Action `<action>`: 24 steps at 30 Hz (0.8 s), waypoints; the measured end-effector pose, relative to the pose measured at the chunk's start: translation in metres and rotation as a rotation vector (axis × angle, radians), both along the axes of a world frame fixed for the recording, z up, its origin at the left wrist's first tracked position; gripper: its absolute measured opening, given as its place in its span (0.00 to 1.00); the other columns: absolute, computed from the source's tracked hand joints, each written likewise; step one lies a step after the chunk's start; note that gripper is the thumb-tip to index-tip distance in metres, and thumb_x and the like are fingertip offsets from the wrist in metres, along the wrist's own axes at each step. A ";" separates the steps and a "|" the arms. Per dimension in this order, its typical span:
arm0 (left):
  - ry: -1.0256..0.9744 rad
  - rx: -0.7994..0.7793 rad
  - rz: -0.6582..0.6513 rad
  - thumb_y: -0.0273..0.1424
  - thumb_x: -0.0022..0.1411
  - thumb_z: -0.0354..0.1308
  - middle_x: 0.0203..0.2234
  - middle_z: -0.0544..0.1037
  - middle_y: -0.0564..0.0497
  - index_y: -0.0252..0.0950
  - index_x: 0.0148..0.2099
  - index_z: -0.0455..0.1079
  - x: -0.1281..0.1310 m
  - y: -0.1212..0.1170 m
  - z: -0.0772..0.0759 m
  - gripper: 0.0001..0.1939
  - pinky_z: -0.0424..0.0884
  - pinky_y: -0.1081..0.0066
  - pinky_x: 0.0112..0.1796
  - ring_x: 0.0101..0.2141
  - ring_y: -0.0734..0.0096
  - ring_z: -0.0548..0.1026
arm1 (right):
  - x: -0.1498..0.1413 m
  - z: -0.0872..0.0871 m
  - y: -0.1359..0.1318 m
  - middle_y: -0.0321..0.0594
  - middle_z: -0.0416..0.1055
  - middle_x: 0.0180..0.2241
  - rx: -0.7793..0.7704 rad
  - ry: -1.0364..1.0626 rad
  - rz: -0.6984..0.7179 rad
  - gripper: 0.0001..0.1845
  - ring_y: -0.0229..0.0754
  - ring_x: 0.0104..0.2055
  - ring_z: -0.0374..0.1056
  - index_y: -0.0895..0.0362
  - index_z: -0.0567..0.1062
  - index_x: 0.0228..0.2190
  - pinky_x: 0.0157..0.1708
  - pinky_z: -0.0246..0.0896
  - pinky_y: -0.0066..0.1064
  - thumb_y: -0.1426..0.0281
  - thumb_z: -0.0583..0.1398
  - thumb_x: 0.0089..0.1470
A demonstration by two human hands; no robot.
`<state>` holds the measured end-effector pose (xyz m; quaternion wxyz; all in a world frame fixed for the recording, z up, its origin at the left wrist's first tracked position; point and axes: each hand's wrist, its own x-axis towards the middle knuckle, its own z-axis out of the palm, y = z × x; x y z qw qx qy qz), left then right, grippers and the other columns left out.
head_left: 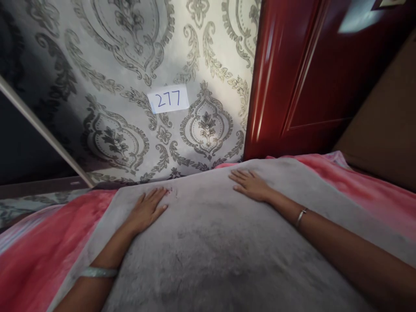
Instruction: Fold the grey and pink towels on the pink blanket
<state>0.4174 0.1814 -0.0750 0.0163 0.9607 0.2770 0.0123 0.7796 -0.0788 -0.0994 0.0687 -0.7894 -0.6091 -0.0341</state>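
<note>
The grey blanket lies at 6 o'clock, spread over a pink blanket that shows along both sides, at 8 and at 3 o'clock. Both hands are empty, palms down, fingers extended, pressed on the grey pile: the left hand at 8 o'clock, the right hand at 4.

Progress, in the inspector's judgement: spreading appears largely complete. The far edge runs fairly even below the wall, and no large fold is noted between the hands. Outstanding: darker, uneven patches in the nap towards 6 o'clock, and a small reddish mark beside the left fingertips, its nature undetermined. The near edge is out of view.

Materials: the grey cover is short-piled and matt; the pink one looks plush. The wall at 12 o'clock carries damask medallions and scrolls, with a paper reading "277" near 11. At 1 o'clock stands a glossy red panel with straight mouldings.
</note>
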 end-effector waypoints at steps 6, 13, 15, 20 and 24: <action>-0.071 0.121 0.283 0.43 0.70 0.37 0.70 0.54 0.41 0.33 0.72 0.51 -0.034 0.037 0.006 0.34 0.47 0.49 0.66 0.69 0.56 0.52 | 0.082 0.009 -0.059 0.44 0.48 0.70 -0.005 0.042 -0.551 0.32 0.54 0.72 0.42 0.52 0.57 0.68 0.67 0.39 0.56 0.55 0.44 0.68; -0.071 0.168 0.497 0.47 0.70 0.31 0.70 0.55 0.46 0.38 0.72 0.54 -0.052 0.048 0.011 0.35 0.50 0.40 0.63 0.69 0.49 0.49 | 0.114 0.003 -0.095 0.50 0.43 0.71 0.023 0.149 -0.780 0.35 0.61 0.71 0.40 0.57 0.55 0.69 0.66 0.39 0.58 0.53 0.43 0.68; -0.066 0.158 0.511 0.48 0.70 0.31 0.70 0.56 0.48 0.40 0.72 0.54 -0.052 0.047 0.011 0.35 0.51 0.42 0.63 0.69 0.49 0.49 | 0.109 0.004 -0.094 0.48 0.42 0.71 0.021 0.145 -0.779 0.35 0.59 0.72 0.39 0.56 0.55 0.69 0.66 0.39 0.56 0.53 0.42 0.68; -0.094 0.188 0.517 0.47 0.69 0.34 0.70 0.57 0.48 0.41 0.70 0.57 -0.050 0.043 0.011 0.34 0.54 0.42 0.62 0.69 0.49 0.51 | 0.093 0.013 -0.092 0.47 0.42 0.71 0.007 0.109 -0.794 0.35 0.57 0.72 0.40 0.56 0.54 0.69 0.67 0.40 0.55 0.54 0.40 0.68; -0.089 0.218 0.490 0.41 0.69 0.36 0.68 0.60 0.40 0.35 0.68 0.60 -0.040 0.029 0.026 0.31 0.56 0.40 0.60 0.66 0.47 0.55 | 0.076 0.030 -0.098 0.48 0.44 0.71 -0.041 0.158 -0.789 0.37 0.59 0.71 0.41 0.57 0.55 0.69 0.66 0.44 0.60 0.53 0.39 0.66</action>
